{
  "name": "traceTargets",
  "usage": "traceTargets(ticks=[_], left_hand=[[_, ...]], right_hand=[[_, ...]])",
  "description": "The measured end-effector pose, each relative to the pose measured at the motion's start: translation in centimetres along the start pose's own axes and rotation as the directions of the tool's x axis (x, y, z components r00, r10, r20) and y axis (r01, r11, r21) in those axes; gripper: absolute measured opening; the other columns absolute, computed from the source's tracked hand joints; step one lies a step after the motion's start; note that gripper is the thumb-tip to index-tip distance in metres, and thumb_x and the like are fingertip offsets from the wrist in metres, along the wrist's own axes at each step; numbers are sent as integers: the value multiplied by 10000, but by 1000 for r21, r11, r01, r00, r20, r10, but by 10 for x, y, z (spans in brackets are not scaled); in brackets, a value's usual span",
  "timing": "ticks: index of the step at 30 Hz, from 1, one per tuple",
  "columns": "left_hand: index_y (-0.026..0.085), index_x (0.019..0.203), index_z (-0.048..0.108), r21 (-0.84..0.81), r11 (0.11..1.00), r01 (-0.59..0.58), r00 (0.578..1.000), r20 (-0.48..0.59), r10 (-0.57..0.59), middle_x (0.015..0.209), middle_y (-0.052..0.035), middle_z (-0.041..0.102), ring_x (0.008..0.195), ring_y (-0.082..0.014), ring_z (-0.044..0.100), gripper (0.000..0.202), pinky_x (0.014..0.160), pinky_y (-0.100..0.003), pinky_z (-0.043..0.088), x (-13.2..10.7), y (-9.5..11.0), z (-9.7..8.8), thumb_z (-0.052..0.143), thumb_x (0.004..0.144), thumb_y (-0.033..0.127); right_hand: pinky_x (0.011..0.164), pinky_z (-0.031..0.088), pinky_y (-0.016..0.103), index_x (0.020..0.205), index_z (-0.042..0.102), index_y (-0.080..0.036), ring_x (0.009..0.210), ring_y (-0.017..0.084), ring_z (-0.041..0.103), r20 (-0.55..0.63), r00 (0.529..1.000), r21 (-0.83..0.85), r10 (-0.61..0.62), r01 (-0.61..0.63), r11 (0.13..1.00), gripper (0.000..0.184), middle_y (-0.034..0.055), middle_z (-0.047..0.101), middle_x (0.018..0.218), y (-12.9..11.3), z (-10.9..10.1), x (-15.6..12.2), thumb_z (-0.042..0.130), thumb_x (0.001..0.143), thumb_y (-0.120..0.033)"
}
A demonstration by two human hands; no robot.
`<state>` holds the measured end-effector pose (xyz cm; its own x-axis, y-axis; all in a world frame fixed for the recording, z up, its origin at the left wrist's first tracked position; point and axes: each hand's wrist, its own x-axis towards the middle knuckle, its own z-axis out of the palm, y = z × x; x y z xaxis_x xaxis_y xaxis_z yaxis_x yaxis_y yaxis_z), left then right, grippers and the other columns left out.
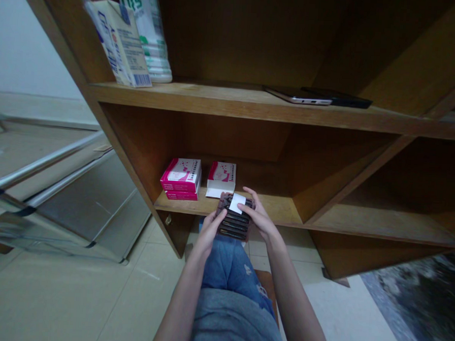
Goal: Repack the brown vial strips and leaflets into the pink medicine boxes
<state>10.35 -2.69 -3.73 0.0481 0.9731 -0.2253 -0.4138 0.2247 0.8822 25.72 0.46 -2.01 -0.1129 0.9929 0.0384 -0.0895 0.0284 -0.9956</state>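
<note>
Both my hands hold a dark brown pack with a white label, just in front of the lower shelf of a wooden bookcase. My left hand grips the pack's left side with curled fingers. My right hand wraps its right side, thumb on the white label. Just behind the pack, a pink and white box stands on the lower shelf. To its left lies a stack of two pink boxes.
The upper shelf carries a tilted carton, a white bottle and two flat phones or tablets. A folded metal frame leans at left on the tiled floor. My knee in jeans is below the hands.
</note>
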Motion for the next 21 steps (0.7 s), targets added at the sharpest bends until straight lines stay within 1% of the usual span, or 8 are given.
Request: traceTargets(ticks=[3, 5, 9, 13, 15, 18, 19, 21], left_hand=[[192, 1092, 653, -84, 996, -16, 1000, 22, 18, 1066, -82, 690, 975, -213, 639, 512, 875, -309, 477, 0, -1, -1, 685, 687, 506], [195, 1117, 641, -81, 997, -9, 999, 51, 14, 1069, -85, 689, 1002, -222, 633, 528, 911, -321, 465, -1, 0, -2, 696, 684, 492], [143, 1043, 667, -28, 998, 59, 998, 22, -58, 940, -100, 718, 907, -236, 664, 522, 877, -342, 488, -1, -1, -8, 735, 645, 474], [122, 1004, 675, -17, 999, 30, 999, -34, -31, 917, -99, 722, 887, -237, 670, 493, 860, -337, 492, 1, -4, -13, 746, 637, 444], [110, 1011, 673, -16, 1000, 4, 998, -57, -5, 938, -104, 720, 918, -246, 663, 508, 877, -342, 485, 2, -4, -15, 754, 627, 433], [106, 1039, 664, -52, 998, -33, 995, -92, 28, 967, -108, 717, 973, -256, 648, 532, 909, -356, 473, 5, 1, -15, 756, 622, 424], [110, 1046, 662, -70, 996, -51, 994, -98, 44, 977, -106, 715, 990, -256, 643, 528, 919, -359, 470, 8, 5, -14, 750, 630, 423], [127, 1061, 656, -103, 989, -107, 990, -108, 95, 1012, -97, 709, 1028, -244, 630, 502, 939, -349, 463, 15, 15, -10, 730, 658, 417]], right_hand=[[863, 452, 341, 1247, 430, -275, 923, 196, 582, 5, 1000, -23, -21, 21, 1000, 644, 9, 607, 931, 0, 4, 1, 711, 671, -339], [862, 453, 342, 1235, 428, -274, 921, 193, 581, 44, 999, -29, -22, 24, 999, 635, 9, 606, 935, -1, 7, 2, 711, 670, -332], [862, 458, 331, 1223, 415, -269, 946, 187, 585, 132, 990, -31, -44, 49, 998, 626, 14, 613, 995, -4, 12, 3, 711, 675, -333], [853, 465, 321, 1219, 427, -261, 951, 182, 589, 182, 981, -66, -64, 77, 995, 605, 24, 616, 1029, -5, 13, 5, 706, 691, -357], [816, 479, 310, 1227, 432, -266, 927, 178, 597, 184, 980, -54, -78, 90, 995, 548, 27, 624, 1009, -2, 12, 12, 645, 745, -417], [711, 495, 289, 1200, 445, -256, 853, 172, 612, 42, 992, -18, -121, 122, 992, 453, 38, 635, 938, 11, 8, 32, 485, 824, -505], [671, 493, 278, 1164, 463, -244, 819, 169, 611, -42, 987, -44, -155, 153, 987, 436, 43, 633, 927, 17, 7, 41, 487, 814, -503], [628, 479, 256, 1111, 497, -217, 735, 148, 588, -129, 959, -186, -251, 225, 956, 437, 44, 620, 919, 29, 5, 59, 591, 739, -427]])
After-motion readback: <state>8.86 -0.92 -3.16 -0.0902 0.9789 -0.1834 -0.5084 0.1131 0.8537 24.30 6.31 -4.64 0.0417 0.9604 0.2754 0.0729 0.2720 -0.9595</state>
